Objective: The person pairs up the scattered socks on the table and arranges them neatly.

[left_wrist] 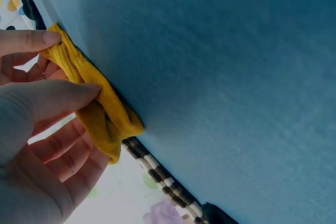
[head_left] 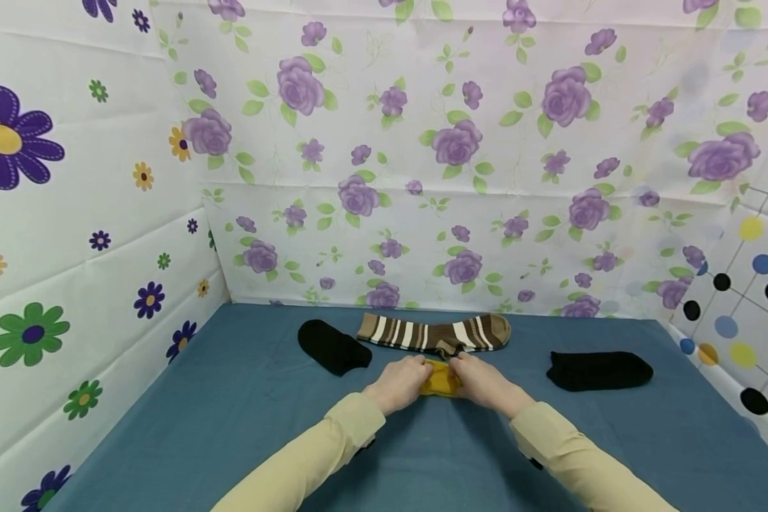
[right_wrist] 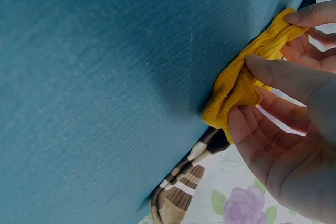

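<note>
Two hands, the left [head_left: 397, 384] and the right [head_left: 488, 385], pinch a yellow sock [head_left: 440, 380] between thumbs and fingers, over the blue cloth-covered counter [head_left: 243, 412]. Its ribbed knit bunches into soft folds. Just beyond lies a long striped sock [head_left: 416, 335], brown, white and black, tan at both ends. One stubby black sock [head_left: 331, 347] slants at left; a second black sock [head_left: 600, 371] lies straighter at right.

At near left, a long, pale cream-yellow cloth sleeve [head_left: 284, 466] with soft creases ends in a broad matching cuff [head_left: 356, 418]. At near right, a second cream-yellow cloth sleeve [head_left: 592, 462] has a similar right cuff [head_left: 532, 429]. A small black piece [head_left: 365, 447] shows beneath the left one. The left hand [head_left: 397, 384] and right hand [head_left: 488, 382] are bare.
</note>
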`<state>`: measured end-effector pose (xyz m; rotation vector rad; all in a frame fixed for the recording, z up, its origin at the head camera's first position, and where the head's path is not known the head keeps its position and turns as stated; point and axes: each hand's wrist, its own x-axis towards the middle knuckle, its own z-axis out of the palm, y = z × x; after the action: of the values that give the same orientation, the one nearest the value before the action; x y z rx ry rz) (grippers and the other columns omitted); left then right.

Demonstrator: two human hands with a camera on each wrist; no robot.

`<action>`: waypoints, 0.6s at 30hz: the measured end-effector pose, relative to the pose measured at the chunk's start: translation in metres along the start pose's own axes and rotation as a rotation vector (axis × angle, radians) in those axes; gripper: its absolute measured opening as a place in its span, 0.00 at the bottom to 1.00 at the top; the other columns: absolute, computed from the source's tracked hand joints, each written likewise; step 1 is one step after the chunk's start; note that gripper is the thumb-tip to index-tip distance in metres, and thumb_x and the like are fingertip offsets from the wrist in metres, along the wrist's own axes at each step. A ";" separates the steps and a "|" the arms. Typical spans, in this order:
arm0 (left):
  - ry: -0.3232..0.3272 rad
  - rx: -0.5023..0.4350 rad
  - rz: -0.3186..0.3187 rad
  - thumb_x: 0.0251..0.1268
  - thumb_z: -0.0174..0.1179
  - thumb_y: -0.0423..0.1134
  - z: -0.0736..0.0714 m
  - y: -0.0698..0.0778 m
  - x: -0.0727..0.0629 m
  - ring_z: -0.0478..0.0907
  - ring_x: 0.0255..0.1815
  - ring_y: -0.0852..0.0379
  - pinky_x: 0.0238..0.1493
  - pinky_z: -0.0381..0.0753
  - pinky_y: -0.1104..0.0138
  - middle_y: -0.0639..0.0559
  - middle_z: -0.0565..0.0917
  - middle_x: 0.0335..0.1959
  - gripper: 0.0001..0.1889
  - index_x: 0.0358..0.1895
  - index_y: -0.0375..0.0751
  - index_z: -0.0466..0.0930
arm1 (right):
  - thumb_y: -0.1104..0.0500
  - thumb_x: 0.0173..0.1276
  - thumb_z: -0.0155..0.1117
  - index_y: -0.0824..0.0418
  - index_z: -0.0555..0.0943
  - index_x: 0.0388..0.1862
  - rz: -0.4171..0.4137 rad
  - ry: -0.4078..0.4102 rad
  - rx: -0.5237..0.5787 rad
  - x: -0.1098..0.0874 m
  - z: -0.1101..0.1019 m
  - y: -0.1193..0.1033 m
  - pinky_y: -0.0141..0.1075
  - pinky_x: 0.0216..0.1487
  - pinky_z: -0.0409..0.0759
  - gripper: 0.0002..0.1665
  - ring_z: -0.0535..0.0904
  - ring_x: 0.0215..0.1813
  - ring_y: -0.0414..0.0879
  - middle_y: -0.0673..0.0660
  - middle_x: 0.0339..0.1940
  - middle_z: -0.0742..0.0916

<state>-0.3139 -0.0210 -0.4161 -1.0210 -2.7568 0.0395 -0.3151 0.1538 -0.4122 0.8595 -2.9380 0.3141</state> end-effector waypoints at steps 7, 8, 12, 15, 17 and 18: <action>0.000 0.003 -0.015 0.63 0.56 0.32 0.001 -0.005 0.003 0.70 0.25 0.60 0.23 0.70 0.72 0.52 0.72 0.28 0.06 0.40 0.45 0.79 | 0.66 0.50 0.72 0.62 0.77 0.32 0.024 0.014 -0.004 0.007 0.000 0.002 0.38 0.31 0.73 0.13 0.71 0.30 0.45 0.53 0.27 0.73; 0.000 0.001 -0.019 0.63 0.55 0.32 0.001 -0.005 0.004 0.70 0.25 0.60 0.24 0.70 0.72 0.53 0.72 0.28 0.06 0.40 0.45 0.79 | 0.67 0.50 0.72 0.62 0.76 0.32 0.023 0.014 -0.003 0.007 0.000 0.002 0.38 0.31 0.73 0.13 0.71 0.30 0.46 0.53 0.27 0.73; -0.017 -0.001 -0.032 0.64 0.55 0.32 0.002 -0.006 0.004 0.70 0.26 0.60 0.24 0.70 0.72 0.53 0.71 0.28 0.07 0.40 0.45 0.79 | 0.66 0.50 0.71 0.62 0.76 0.32 0.033 0.000 0.003 0.009 0.001 0.002 0.38 0.32 0.73 0.12 0.71 0.30 0.46 0.53 0.28 0.73; -0.034 0.003 -0.033 0.64 0.55 0.32 0.001 -0.005 0.004 0.70 0.27 0.60 0.25 0.71 0.72 0.53 0.72 0.28 0.07 0.41 0.46 0.79 | 0.67 0.50 0.71 0.63 0.77 0.32 0.044 -0.012 -0.002 0.010 0.002 0.002 0.38 0.32 0.73 0.12 0.71 0.31 0.46 0.53 0.28 0.74; -0.041 0.004 -0.034 0.63 0.55 0.32 0.001 -0.005 0.005 0.70 0.28 0.60 0.26 0.71 0.71 0.53 0.72 0.28 0.07 0.41 0.46 0.79 | 0.67 0.50 0.71 0.64 0.77 0.32 0.043 -0.014 -0.002 0.011 0.002 0.002 0.38 0.33 0.73 0.12 0.71 0.31 0.46 0.54 0.28 0.74; -0.044 0.003 -0.035 0.63 0.56 0.32 0.000 -0.005 0.005 0.70 0.28 0.59 0.26 0.71 0.71 0.53 0.72 0.29 0.07 0.41 0.46 0.79 | 0.67 0.50 0.71 0.64 0.77 0.32 0.044 -0.014 -0.002 0.011 0.002 0.002 0.38 0.33 0.73 0.12 0.71 0.31 0.47 0.54 0.28 0.74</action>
<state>-0.3208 -0.0217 -0.4152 -0.9822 -2.8127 0.0613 -0.3255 0.1496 -0.4130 0.8013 -2.9732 0.3094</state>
